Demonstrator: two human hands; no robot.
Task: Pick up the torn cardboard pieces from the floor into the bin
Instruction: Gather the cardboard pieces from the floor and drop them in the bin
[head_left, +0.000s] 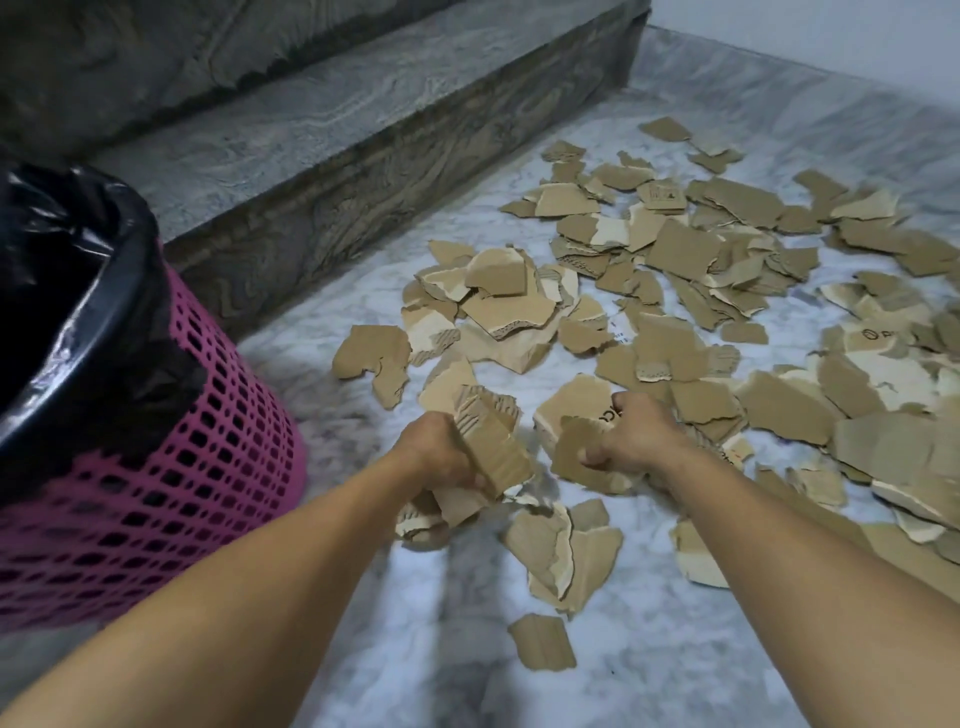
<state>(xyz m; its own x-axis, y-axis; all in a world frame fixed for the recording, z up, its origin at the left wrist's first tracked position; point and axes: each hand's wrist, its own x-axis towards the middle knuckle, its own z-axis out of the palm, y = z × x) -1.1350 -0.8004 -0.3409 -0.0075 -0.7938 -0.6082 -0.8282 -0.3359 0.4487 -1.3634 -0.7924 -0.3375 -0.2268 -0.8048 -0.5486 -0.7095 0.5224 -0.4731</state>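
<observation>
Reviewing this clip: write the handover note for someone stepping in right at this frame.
Left hand grips a bunch of torn cardboard pieces, low over the floor. Right hand grips another piece at the near edge of the pile.
Pink bin with black liner stands to the left.
Done: two handfuls gathered; neither is in the bin yet.
Left: drop both handfuls in, then clear the scattered cardboard across the marble floor, up to the step.

Left hand (441, 452), right hand (636, 436) clenched
</observation>
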